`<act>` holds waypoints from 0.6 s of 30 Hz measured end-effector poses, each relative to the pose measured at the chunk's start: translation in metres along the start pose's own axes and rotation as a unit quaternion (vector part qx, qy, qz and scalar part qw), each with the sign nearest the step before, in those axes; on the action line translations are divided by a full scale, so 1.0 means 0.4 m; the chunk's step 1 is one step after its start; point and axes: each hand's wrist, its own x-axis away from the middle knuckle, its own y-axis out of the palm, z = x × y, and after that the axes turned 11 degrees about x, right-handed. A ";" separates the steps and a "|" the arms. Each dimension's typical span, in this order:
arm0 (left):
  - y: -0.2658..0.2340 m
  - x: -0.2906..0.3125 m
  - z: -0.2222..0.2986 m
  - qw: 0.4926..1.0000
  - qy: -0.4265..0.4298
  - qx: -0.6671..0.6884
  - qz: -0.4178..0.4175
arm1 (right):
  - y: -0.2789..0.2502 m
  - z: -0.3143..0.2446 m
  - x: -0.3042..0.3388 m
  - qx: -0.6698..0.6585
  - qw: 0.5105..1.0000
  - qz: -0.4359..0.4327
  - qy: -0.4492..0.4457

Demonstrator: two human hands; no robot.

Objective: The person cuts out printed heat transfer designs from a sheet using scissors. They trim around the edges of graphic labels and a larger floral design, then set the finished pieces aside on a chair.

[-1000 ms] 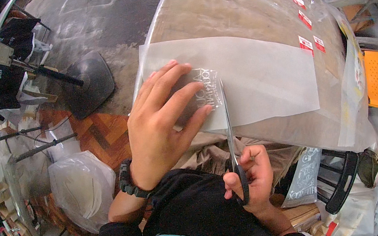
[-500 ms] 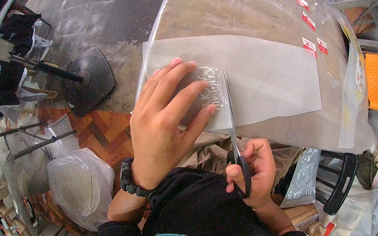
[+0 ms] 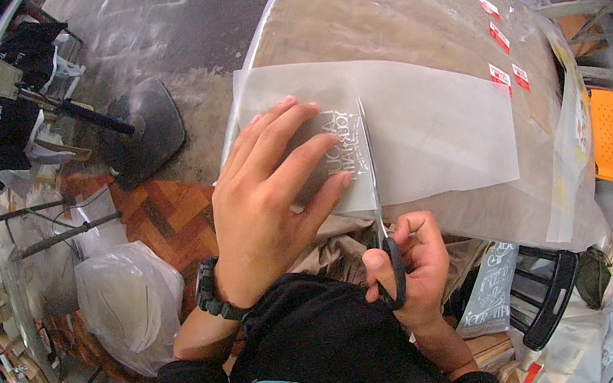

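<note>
My left hand (image 3: 267, 189) lies flat with fingers spread on a translucent whitish sheet (image 3: 439, 124), pressing down its left part. Beside the fingertips, pale printed lettering (image 3: 347, 142) shows on a clear piece. In my right hand (image 3: 420, 262) is a pair of scissors (image 3: 373, 173) with black handles. Its long blades point away from me and lie along the right side of the lettering, crossing the sheet's near edge. The blades look nearly together. What lies beneath my left palm is hidden.
Under the sheet is a large plastic-wrapped board (image 3: 342, 4) with red-and-white stickers (image 3: 499, 37). To the right stand an orange perforated seat (image 3: 610, 134) and a black chair (image 3: 552, 297), with a printed clear sheet (image 3: 489, 291) beside it. A plastic-wrapped round bundle (image 3: 132, 297) sits at left.
My right hand and the scissors have moved slightly forward, away from me, so the blade tips reach farther up the sheet. My left hand stays nearly in place.
</note>
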 end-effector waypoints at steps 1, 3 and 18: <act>0.000 -0.001 -0.001 1.000 -0.001 0.001 0.001 | 0.003 -0.003 -0.001 -0.002 1.000 0.002 0.002; -0.001 -0.002 0.000 1.000 -0.004 -0.002 0.000 | 0.007 -0.008 -0.003 -0.007 1.000 0.006 0.003; 0.001 -0.003 -0.001 1.000 0.011 -0.006 0.007 | 0.026 -0.115 -0.080 0.038 0.999 0.005 0.015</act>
